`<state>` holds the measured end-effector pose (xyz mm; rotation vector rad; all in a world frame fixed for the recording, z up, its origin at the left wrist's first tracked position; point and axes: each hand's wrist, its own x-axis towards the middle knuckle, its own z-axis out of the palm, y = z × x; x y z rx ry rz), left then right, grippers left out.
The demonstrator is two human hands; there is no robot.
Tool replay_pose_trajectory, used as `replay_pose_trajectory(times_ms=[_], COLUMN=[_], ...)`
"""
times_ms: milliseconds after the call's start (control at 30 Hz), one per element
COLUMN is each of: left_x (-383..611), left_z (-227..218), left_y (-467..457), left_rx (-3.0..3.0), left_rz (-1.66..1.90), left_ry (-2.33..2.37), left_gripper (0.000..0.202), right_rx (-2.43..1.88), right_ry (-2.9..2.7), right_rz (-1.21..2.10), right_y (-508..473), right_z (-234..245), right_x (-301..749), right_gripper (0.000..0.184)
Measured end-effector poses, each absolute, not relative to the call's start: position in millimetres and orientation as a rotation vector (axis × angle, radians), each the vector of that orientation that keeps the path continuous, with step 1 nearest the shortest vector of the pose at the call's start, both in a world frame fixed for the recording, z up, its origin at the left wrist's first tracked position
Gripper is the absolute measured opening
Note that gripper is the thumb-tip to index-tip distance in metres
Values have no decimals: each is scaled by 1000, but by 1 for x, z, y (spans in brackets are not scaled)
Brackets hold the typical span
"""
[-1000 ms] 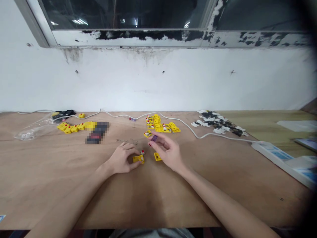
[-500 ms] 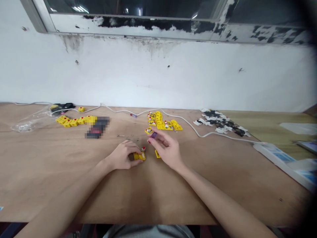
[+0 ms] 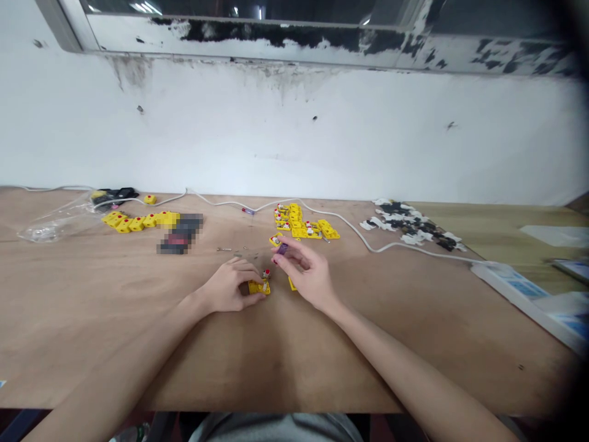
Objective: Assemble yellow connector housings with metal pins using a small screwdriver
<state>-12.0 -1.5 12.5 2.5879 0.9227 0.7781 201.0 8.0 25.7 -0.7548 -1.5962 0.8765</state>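
Note:
My left hand rests on the wood with thumb and fingers closed around an open yellow plastic housing, which has a whitish part inside. A small white piece with a red button sits at the housing's far edge, by my left fingertips. My right hand is raised just to the right, pinching a small purple object with a reddish end; its kind is unclear. Another yellow plastic part lies partly hidden behind my right hand. Just beyond my right fingertips is a yellow housing with white inside.
Several yellow housings with white and red parts lie beyond my hands. A row of yellow pieces with red buttons is at left, near a plastic bag. Black and white pieces form a pile at right. A white cable crosses behind.
The camera view has shifted slightly. My right hand has edged a little left with the purple object; my left hand keeps its hold on the yellow housing.

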Motion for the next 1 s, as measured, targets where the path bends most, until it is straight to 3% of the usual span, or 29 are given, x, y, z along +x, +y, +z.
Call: replay_pose_trajectory(times_ms=[1000], left_x=[-11], left_z=[11], left_y=[-1], left_rx=[2560], left_rz=[798], left_ry=[935], left_gripper=[18], right_rx=[-734], right_ry=[-1569], right_rz=[890], right_y=[5], right_z=[26], right_x=[202], right_gripper=[33])
